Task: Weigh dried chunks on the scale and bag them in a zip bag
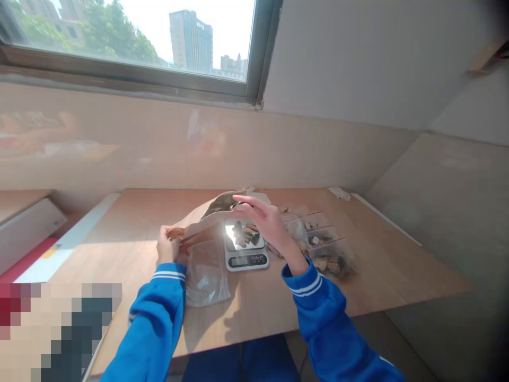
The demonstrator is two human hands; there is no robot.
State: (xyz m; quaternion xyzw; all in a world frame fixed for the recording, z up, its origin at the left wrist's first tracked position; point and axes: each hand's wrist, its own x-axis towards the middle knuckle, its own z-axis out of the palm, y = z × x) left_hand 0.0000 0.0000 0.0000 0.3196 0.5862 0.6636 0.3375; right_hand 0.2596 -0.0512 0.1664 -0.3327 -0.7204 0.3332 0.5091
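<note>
On the table, my left hand (166, 248) grips the near-left edge of a large beige bag (194, 223), whose mouth gapes toward the right. My right hand (266, 217) is at that mouth, over the back of a small white digital kitchen scale (246, 261). Its fingers are closed together, with a small dark bit showing beneath them that I cannot make out. Several brown, dried-looking pieces (245, 235) lie on the scale's shiny plate. Beside my left wrist, a clear plastic bag (207, 276) lies flat in front of the beige bag.
Several zip bags (334, 260) with red seal lines hold brown and dark pieces, right of the scale. A crumpled whitish scrap (339, 193) lies by the table's back edge. The tiled wall (302, 154) and window stand behind the table (397, 265). Another table edge is at left.
</note>
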